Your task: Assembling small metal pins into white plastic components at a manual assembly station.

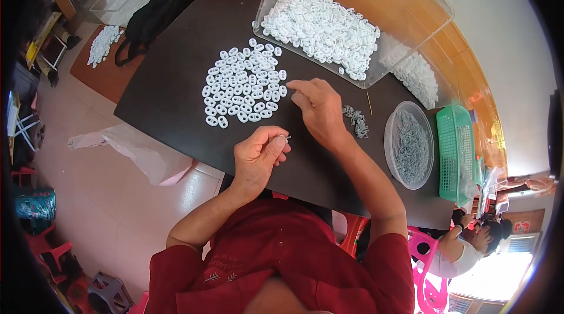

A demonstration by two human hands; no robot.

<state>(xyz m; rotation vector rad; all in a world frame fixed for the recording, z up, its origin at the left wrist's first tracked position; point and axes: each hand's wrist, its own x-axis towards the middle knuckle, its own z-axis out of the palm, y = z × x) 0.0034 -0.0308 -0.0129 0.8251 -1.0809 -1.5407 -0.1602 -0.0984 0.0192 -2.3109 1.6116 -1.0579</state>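
My left hand (258,158) is closed above the near edge of the dark table, thumb and fingertips pinching a small grey piece (288,137). Most of that piece is hidden by the fingers. At the right edge of a spread of white oval two-holed plastic pieces (238,83), my right hand (317,105) reaches out with its index finger stretched and thumb apart. Its fingertips are close to the outermost white pieces, and I see nothing held between them. Just right of that hand lies a small heap of grey pieces (356,122) on the tabletop.
A clear bin (364,82) of white pieces stands at the back. On the right are a round tub (431,149) of grey pieces and a green basket (449,155). A thin stick (369,103) lies near the bin. Another person (461,249) sits at far right.
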